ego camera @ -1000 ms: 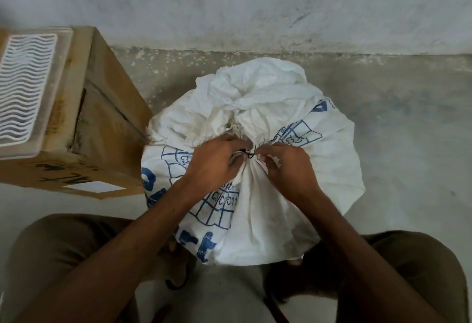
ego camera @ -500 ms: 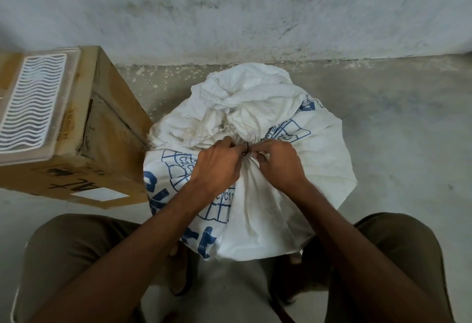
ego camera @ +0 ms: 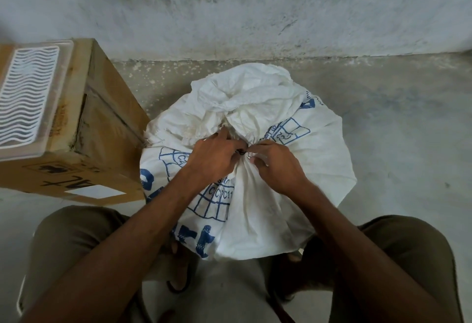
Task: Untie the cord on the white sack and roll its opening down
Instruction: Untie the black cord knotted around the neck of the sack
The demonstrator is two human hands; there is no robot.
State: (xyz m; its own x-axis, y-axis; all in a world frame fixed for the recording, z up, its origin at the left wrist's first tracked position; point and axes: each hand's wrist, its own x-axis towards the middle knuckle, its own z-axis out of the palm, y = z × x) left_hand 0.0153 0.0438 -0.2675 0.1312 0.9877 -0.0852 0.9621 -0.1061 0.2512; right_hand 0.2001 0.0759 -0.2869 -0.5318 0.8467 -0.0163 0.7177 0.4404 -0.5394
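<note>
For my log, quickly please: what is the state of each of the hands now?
Left hand: closed, pinching the dark cord at the neck of the white sack.
Right hand: closed, fingers curled at the same knot.

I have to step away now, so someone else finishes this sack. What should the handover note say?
Left hand: fingers curled at the gathered neck, on the dark cord.
Right hand: pinching at the knot from the other side.
White sack: upright on the floor between the knees, beside a cardboard box; neck bunched.
Done: nothing visibly loosened.
Left: undo the cord, pull it off, roll the opening down.
</note>
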